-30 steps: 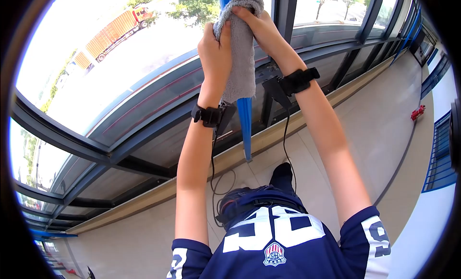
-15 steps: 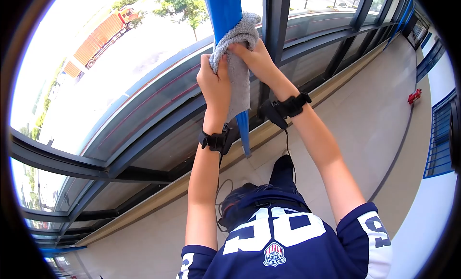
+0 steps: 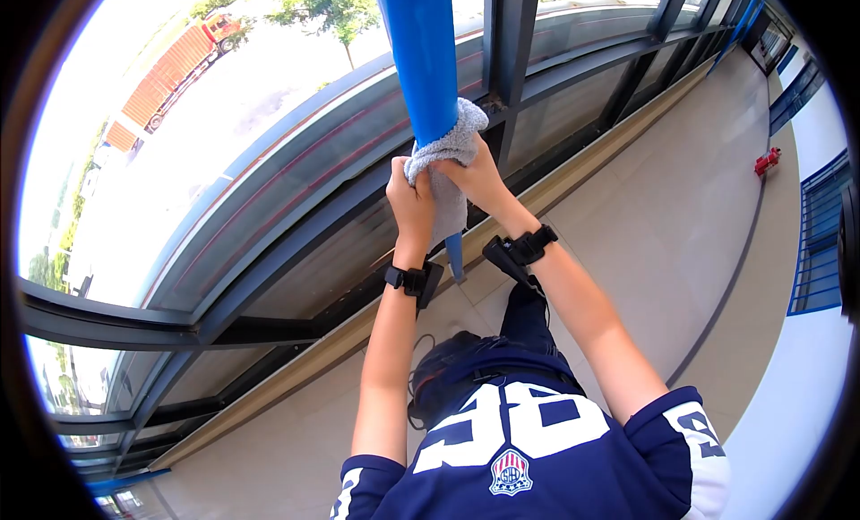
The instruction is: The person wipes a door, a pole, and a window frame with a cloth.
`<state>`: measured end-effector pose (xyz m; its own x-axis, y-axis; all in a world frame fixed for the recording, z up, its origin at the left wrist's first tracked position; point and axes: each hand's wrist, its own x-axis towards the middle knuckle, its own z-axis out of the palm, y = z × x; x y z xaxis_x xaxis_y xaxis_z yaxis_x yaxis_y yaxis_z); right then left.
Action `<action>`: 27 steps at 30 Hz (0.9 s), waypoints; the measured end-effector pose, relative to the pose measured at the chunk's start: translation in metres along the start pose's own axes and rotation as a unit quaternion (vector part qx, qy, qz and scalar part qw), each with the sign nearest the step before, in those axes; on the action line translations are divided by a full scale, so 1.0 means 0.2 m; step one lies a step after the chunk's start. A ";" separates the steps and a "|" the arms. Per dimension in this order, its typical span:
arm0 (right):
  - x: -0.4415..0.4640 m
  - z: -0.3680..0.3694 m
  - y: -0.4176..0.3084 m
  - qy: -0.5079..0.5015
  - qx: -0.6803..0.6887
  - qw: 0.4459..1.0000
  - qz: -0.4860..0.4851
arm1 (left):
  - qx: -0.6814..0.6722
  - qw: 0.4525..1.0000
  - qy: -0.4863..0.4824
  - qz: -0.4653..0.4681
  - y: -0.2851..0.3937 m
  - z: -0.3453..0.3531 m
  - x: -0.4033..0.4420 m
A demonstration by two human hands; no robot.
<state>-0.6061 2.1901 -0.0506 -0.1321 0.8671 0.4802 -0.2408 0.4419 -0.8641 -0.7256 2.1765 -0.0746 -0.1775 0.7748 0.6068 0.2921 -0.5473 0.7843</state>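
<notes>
A grey cloth is wrapped round a blue pole, with its loose end hanging down in front. My left hand is closed on the cloth's left side. Opposite it, my right hand grips the right side, thumb pressed against the cloth. Both hands are close together at the pole. The far side of the cloth, behind the pole, is hidden. Below the cloth the pole's lower part shows again, reaching down to the floor.
Dark-framed windows run along the left, close behind the pole. A tiled floor stretches to the right, with a red object by the wall. Black straps with devices sit on both wrists, and a cable hangs near my waist.
Both hands have slid down the pole together with the cloth, so more of the blue pole shows above it. The grip on the cloth is kept.
</notes>
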 end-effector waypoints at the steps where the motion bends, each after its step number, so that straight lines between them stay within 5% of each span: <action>1: -0.03 -0.01 0.03 0.003 -0.001 1.000 0.010 | 0.002 1.000 -0.009 -0.009 -0.04 0.01 -0.03; 8: -0.21 -0.06 0.21 0.028 -0.065 0.993 0.090 | 0.020 0.994 -0.059 -0.087 -0.25 0.05 -0.23; 13: -0.27 -0.05 0.32 0.040 -0.070 0.994 0.079 | 0.029 0.997 -0.047 -0.057 -0.30 0.05 -0.28; 21: -0.23 0.02 0.16 0.063 -0.051 0.992 0.098 | -0.011 0.987 -0.128 -0.093 -0.20 -0.06 -0.19; 27: 0.16 0.12 -0.39 0.082 -0.108 0.988 -0.075 | -0.094 0.995 -0.011 -0.027 0.30 -0.07 0.26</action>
<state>-0.6151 2.1768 0.0358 0.0509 0.8057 0.5902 -0.0330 0.5920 -0.8053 -0.7302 2.1793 0.0062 -0.1663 0.8109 0.5610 0.1008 -0.5520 0.8277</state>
